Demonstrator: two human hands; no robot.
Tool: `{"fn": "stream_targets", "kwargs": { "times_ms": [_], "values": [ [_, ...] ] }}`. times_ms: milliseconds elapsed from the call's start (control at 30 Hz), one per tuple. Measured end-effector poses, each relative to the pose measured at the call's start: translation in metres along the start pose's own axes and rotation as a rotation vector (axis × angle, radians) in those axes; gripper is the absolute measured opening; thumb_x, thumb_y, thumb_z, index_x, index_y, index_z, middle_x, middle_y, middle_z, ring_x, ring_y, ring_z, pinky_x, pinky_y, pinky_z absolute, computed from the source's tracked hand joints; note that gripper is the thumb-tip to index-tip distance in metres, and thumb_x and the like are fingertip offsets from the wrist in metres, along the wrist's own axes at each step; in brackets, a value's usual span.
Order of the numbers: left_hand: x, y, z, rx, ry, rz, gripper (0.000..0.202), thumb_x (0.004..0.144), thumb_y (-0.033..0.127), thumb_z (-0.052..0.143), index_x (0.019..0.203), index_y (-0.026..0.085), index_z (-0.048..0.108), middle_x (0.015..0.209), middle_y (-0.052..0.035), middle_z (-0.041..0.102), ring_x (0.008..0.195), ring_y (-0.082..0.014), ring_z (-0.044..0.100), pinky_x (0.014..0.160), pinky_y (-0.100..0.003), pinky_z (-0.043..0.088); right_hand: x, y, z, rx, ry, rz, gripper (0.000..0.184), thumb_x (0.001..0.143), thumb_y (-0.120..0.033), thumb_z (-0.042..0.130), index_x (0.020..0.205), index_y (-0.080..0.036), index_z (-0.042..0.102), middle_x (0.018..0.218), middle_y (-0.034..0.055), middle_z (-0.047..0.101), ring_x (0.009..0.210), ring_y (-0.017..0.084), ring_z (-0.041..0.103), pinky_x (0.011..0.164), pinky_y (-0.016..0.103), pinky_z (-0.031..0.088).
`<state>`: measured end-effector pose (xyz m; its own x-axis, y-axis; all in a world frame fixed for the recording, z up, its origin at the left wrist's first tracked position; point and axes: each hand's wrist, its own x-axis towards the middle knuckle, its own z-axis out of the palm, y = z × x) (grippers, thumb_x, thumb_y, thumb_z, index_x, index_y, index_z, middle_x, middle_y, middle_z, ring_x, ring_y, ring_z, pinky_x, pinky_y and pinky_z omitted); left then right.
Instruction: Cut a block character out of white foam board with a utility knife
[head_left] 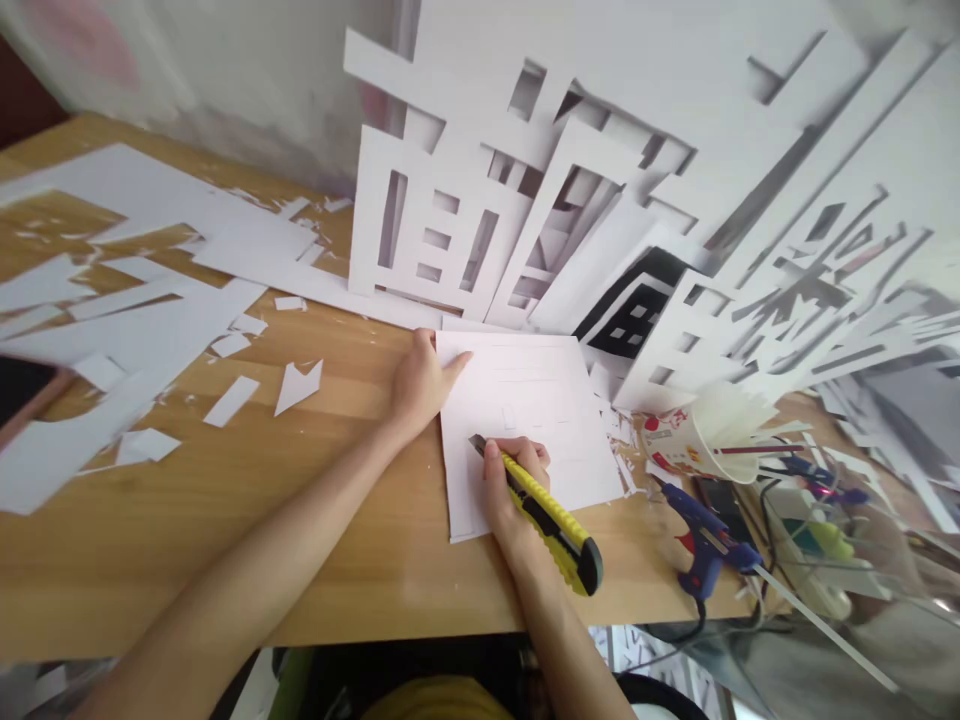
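A white board (577,460) with faint pencil lines and small drawn boxes lies flat on the wooden table. My left hand (421,388) grips its upper left edge, the thumb lying on top and the other fingers curled at the side. In my right hand (508,490) is a yellow and black utility knife (553,515), with its blade out and pointing up and left. That hand rests over the lower left of the board. Whether the blade tip touches the board, I cannot tell.
Behind the board lean white cut-out panels (472,195) with window-like openings. White scraps (232,400) litter the wooden table (315,560) on the left, near a phone (26,395). To the right are a paper cup (679,440), a blue glue gun (705,540) and cables.
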<state>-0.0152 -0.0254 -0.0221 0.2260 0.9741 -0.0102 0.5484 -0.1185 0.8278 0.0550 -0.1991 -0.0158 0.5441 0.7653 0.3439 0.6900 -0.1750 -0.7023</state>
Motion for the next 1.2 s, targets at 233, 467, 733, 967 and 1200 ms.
{"fn": "stream_targets", "kwargs": {
  "times_ms": [233, 467, 733, 967, 1200],
  "values": [
    [-0.006, 0.006, 0.005, 0.317, 0.12, 0.187, 0.056, 0.091, 0.035, 0.068, 0.134, 0.007, 0.047, 0.126, -0.0245, 0.062, 0.112, -0.0371, 0.064, 0.091, -0.043, 0.05, 0.0, 0.005, 0.005, -0.071, 0.014, -0.061, 0.025, 0.099, -0.04, 0.054, 0.084, -0.023, 0.064, 0.067, -0.0034, 0.064, 0.068, 0.017, 0.057, 0.089, 0.042, 0.04],
    [-0.003, -0.003, 0.013, 0.285, -0.087, 0.722, 0.028, 0.094, 0.035, 0.063, 0.114, 0.015, 0.068, 0.122, -0.016, 0.064, 0.117, -0.0309, 0.058, 0.102, -0.046, 0.046, 0.001, 0.001, 0.003, -0.111, -0.057, -0.093, 0.016, 0.099, -0.033, 0.058, 0.088, -0.023, 0.065, 0.069, -0.0037, 0.066, 0.071, 0.017, 0.059, 0.085, 0.039, 0.041],
    [0.001, -0.006, 0.017, 0.365, -0.352, 0.803, 0.044, 0.101, 0.049, 0.052, 0.136, 0.027, 0.066, 0.16, -0.0081, 0.047, 0.149, -0.0276, 0.038, 0.125, -0.048, 0.024, 0.0, 0.0, 0.004, -0.119, -0.05, -0.101, 0.015, 0.099, -0.032, 0.058, 0.088, -0.023, 0.064, 0.069, -0.0027, 0.066, 0.072, 0.018, 0.059, 0.085, 0.04, 0.041],
    [-0.001, -0.001, 0.013, 0.371, -0.387, 0.761, 0.047, 0.099, 0.052, 0.055, 0.137, 0.026, 0.066, 0.162, -0.0088, 0.044, 0.151, -0.0281, 0.036, 0.126, -0.048, 0.022, -0.001, 0.002, 0.008, -0.144, -0.025, -0.121, 0.019, 0.099, -0.037, 0.056, 0.088, -0.023, 0.064, 0.065, -0.0035, 0.064, 0.07, 0.018, 0.058, 0.087, 0.042, 0.042],
    [0.001, -0.006, 0.018, 0.315, -0.344, 0.78, 0.044, 0.095, 0.05, 0.063, 0.133, 0.028, 0.069, 0.159, -0.0069, 0.048, 0.149, -0.028, 0.039, 0.125, -0.049, 0.023, 0.002, -0.003, 0.005, -0.141, -0.081, -0.036, 0.022, 0.098, -0.038, 0.056, 0.086, -0.023, 0.066, 0.068, -0.0002, 0.065, 0.074, 0.02, 0.06, 0.084, 0.042, 0.045]
  ]
}}
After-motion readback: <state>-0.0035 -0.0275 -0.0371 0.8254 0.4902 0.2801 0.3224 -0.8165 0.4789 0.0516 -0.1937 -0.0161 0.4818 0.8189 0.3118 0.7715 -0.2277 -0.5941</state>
